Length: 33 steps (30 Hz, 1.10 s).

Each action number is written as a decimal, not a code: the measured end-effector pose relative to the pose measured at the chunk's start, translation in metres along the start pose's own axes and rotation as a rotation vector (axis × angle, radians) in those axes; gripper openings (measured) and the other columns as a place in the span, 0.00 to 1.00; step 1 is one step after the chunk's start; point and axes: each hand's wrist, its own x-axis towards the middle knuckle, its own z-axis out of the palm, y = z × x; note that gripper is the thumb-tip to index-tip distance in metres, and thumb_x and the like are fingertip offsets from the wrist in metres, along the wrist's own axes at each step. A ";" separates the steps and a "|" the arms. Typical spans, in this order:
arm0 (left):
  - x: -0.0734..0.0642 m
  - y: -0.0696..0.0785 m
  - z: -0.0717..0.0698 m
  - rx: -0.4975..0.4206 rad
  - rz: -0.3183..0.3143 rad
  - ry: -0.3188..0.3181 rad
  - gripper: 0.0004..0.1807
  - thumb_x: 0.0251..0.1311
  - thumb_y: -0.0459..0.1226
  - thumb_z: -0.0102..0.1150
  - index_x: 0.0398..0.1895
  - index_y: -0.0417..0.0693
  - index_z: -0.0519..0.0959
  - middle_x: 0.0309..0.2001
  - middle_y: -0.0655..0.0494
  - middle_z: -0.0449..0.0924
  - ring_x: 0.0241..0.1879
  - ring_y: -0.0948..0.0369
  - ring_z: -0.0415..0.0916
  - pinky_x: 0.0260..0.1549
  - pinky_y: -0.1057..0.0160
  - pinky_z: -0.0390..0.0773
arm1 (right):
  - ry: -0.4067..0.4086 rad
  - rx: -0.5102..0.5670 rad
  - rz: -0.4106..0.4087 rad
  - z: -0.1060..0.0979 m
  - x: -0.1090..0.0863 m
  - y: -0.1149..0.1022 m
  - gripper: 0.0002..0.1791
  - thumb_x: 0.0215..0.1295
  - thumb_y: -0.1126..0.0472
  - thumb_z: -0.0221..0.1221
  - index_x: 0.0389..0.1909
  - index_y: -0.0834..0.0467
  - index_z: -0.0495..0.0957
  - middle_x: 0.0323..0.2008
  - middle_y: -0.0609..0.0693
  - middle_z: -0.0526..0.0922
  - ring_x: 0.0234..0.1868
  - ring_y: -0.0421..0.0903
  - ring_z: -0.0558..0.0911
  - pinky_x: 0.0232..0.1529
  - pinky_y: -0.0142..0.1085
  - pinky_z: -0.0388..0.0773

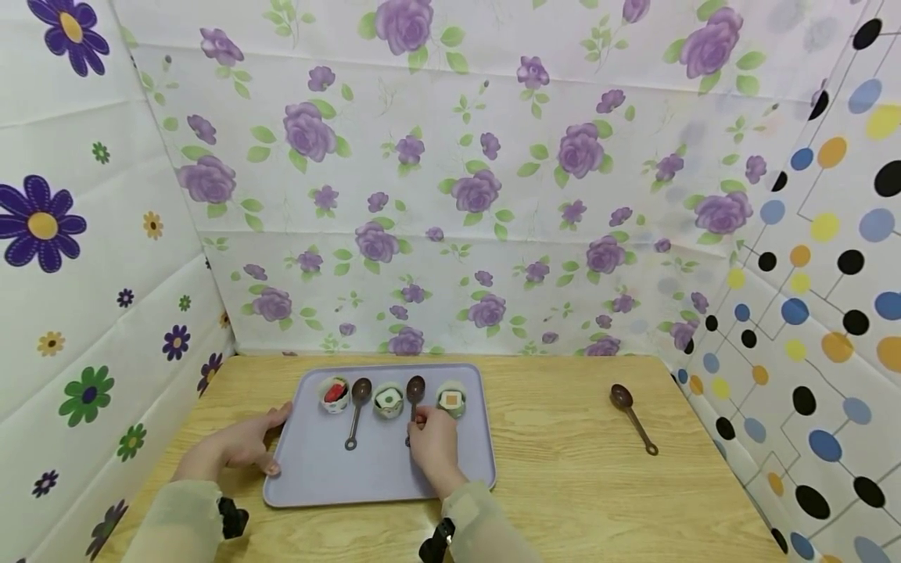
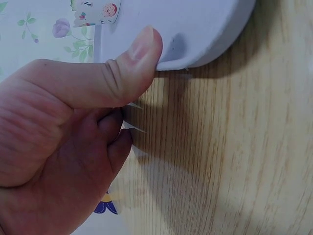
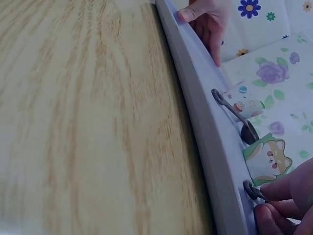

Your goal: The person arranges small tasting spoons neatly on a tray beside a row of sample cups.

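My right hand [image 1: 434, 447] pinches the handle of a brown spoon [image 1: 416, 386] over the lavender tray [image 1: 317, 481]; the spoon's ring end shows at the fingertips in the right wrist view. This spoon lies between the middle cup [image 1: 388, 410], with a white and green piece in it, and the right cup [image 1: 454, 407], with a white and orange piece. Another brown spoon [image 1: 360, 389] is between the middle cup and the left cup [image 1: 335, 405], which holds something red. At the tray's left edge, my left hand [image 1: 246, 442] is spread, its thumb [image 2: 142, 49] touching the rim.
A third brown spoon [image 1: 636, 418] lies on the wooden table [image 1: 563, 469], right of the tray. Flowered cloth [image 1: 436, 195] stands behind the table, with patterned cloths at the left and right sides.
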 end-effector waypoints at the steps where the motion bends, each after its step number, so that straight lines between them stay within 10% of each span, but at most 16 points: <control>1: 0.000 0.000 0.000 0.006 0.005 0.002 0.71 0.43 0.38 0.86 0.84 0.30 0.46 0.80 0.21 0.41 0.78 0.23 0.36 0.73 0.24 0.41 | -0.007 -0.010 -0.004 -0.001 0.000 0.000 0.04 0.65 0.70 0.69 0.39 0.62 0.90 0.27 0.42 0.83 0.30 0.34 0.80 0.34 0.33 0.82; 33: -0.003 0.005 0.001 0.006 0.011 0.007 0.69 0.45 0.38 0.85 0.84 0.30 0.47 0.79 0.18 0.41 0.78 0.23 0.37 0.73 0.24 0.42 | -0.083 -0.045 -0.024 -0.006 0.003 0.008 0.15 0.63 0.72 0.65 0.51 0.64 0.89 0.30 0.42 0.83 0.32 0.36 0.78 0.37 0.34 0.80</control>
